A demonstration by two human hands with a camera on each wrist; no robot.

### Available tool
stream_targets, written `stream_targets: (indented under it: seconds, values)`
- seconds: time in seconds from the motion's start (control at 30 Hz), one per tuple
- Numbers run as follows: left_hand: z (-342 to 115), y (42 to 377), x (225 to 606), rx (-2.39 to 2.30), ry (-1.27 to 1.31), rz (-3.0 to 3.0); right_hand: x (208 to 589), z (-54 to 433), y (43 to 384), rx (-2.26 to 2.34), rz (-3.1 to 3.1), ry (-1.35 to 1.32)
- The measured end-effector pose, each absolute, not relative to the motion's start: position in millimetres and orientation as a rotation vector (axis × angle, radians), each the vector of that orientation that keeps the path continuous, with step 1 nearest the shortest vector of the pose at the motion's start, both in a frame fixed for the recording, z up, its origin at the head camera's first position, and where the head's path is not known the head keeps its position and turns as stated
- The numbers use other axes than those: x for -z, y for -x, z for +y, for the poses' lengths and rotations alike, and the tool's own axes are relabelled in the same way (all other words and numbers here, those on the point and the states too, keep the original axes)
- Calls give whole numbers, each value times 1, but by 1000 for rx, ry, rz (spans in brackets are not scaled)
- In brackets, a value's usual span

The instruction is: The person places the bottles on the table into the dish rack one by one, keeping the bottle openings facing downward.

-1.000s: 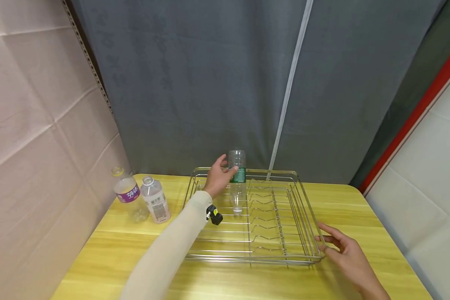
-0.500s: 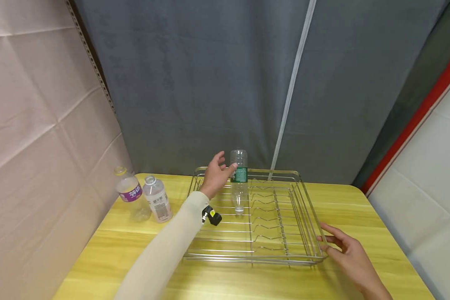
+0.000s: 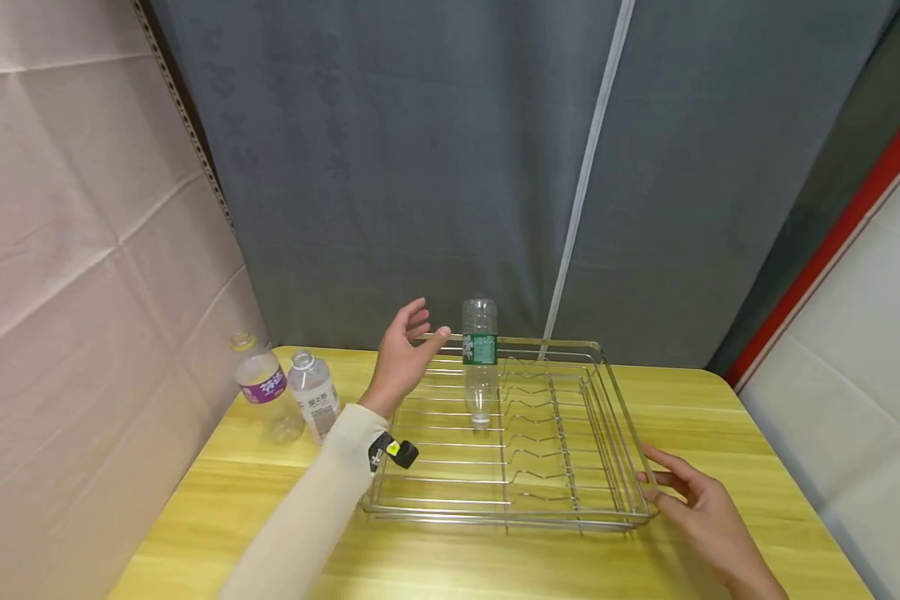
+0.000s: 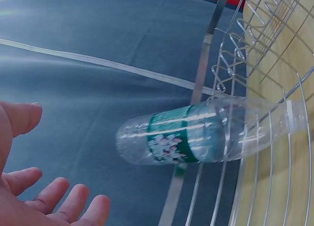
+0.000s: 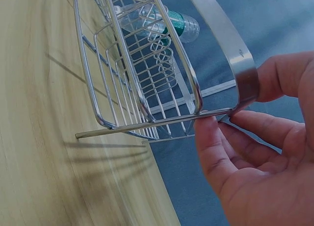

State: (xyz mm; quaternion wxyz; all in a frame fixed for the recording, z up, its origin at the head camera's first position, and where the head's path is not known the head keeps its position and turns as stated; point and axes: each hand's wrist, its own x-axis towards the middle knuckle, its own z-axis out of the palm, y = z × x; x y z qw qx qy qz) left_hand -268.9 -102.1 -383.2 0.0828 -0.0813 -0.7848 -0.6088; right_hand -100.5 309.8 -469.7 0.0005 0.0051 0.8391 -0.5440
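In the head view a clear bottle (image 3: 480, 350) with a green label stands upside down in a wire dish rack (image 3: 627, 425), its neck down among the wires. My left hand (image 3: 403, 358) hovers left of the bottle, apart from it, fingers loosely spread. The left wrist view shows a gap between that hand (image 4: 29, 196) and the bottle (image 4: 181, 135). At the rack's near right corner, my right hand (image 3: 701, 517) holds the frame. Seen from the right wrist, the hand (image 5: 270, 157) pinches the end of the rack's flat metal rim (image 5: 245, 69) with thumb and fingers.
Two more clear bottles stand on the table's left side: one with a purple label (image 3: 264, 388), and one with a white label (image 3: 317, 404) beside it. The wooden table (image 3: 570, 567) meets a grey curtain (image 3: 382, 167) behind and pale sheets at the sides.
My left hand has moved left, away from the upside-down bottle, which stays standing in the rack. My right hand keeps its hold on the rack corner.
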Motion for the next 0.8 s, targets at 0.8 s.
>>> stream_targets:
  seconds: [0.8]
  values:
    - [-173,198,384,1787,202,-2113,468,311,99,1668,2709,53]
